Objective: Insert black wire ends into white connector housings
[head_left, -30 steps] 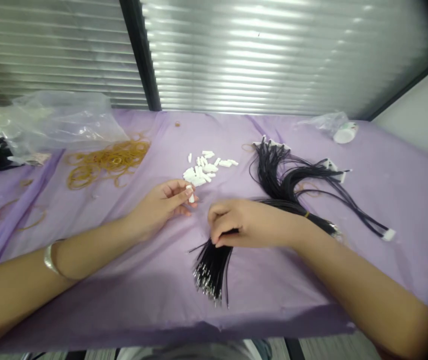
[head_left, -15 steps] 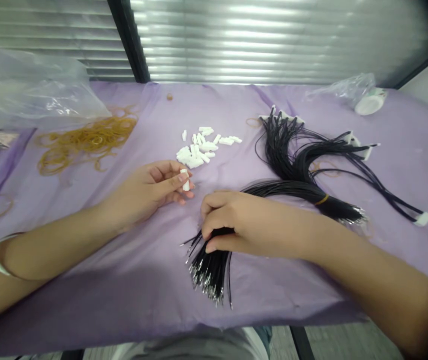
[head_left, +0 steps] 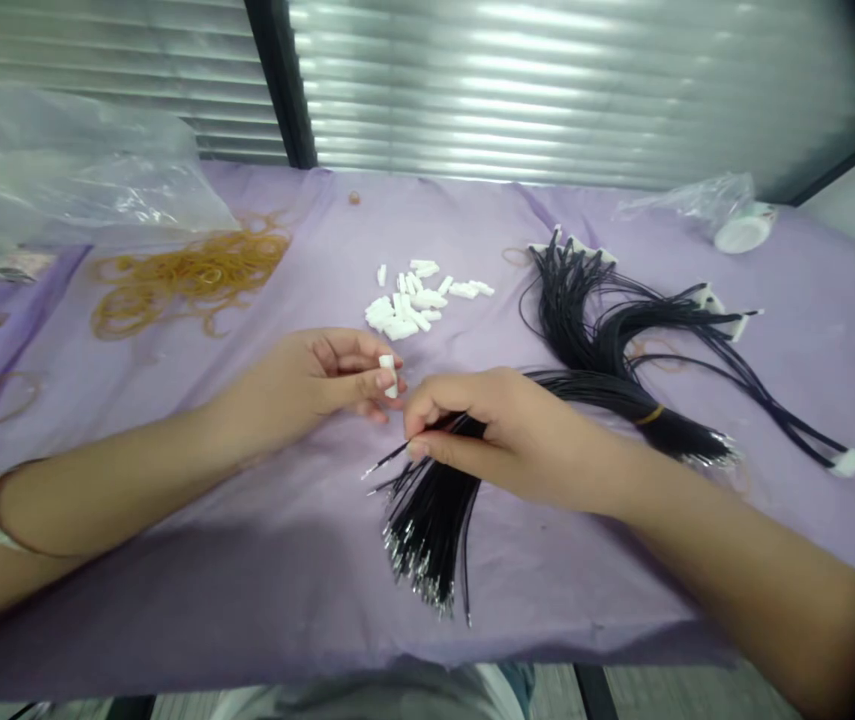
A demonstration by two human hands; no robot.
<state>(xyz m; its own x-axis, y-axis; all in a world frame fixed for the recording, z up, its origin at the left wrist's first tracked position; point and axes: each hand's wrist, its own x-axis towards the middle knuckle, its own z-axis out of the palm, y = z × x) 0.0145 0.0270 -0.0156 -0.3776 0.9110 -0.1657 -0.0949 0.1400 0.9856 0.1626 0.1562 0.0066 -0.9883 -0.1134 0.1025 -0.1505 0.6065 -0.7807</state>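
My left hand (head_left: 322, 385) pinches a small white connector housing (head_left: 389, 374) between thumb and fingertips, just above the purple cloth. My right hand (head_left: 487, 430) is closed in a pinch on a single black wire (head_left: 389, 462), lifted out of the bundle of black wires (head_left: 427, 520) whose metal tips fan out toward me. The wire's bare end points left, a little below the housing. A pile of white connector housings (head_left: 416, 300) lies just beyond both hands.
Finished black wire harnesses (head_left: 622, 330) with white plugs sprawl at the right. Yellow rubber bands (head_left: 187, 280) lie at the left, beside a clear plastic bag (head_left: 67, 180). A small bag with a white roll (head_left: 734, 225) sits far right. The purple cloth (head_left: 247, 580) ends near me.
My right hand has risen from pressing on the bundle and now pinches one wire pulled out of it. My left hand keeps hold of the white housing, shifted slightly toward the right hand.
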